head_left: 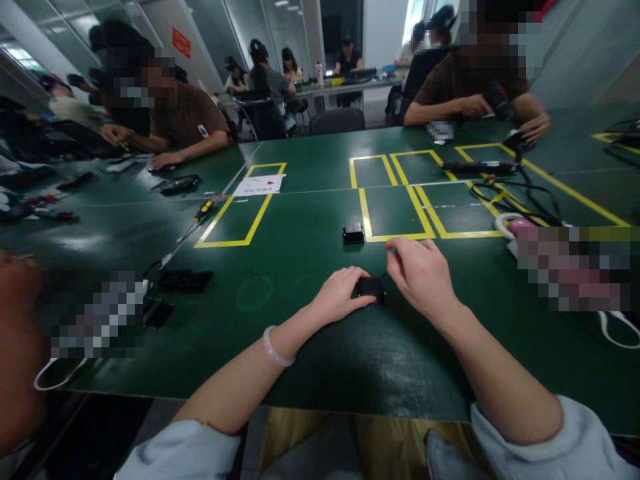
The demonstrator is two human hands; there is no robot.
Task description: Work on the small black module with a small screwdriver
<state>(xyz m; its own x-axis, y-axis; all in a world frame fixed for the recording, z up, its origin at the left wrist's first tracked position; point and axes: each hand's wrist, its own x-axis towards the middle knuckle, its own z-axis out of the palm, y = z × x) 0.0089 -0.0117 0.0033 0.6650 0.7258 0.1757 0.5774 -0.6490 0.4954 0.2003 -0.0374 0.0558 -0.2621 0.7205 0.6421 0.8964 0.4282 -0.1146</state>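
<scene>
Hand (345, 293) on black boxy block (371, 291), green tabletop (300, 360)

Green table (300, 360), yellow tape (223, 243), white paper (260, 186)

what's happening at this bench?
The left hand steadies a small black block on the green table; the right hand is raised just beside it, fingers curled. A second black block sits untouched farther back, near the yellow tape. Across the table, two people in brown tops work with their own items.
</scene>
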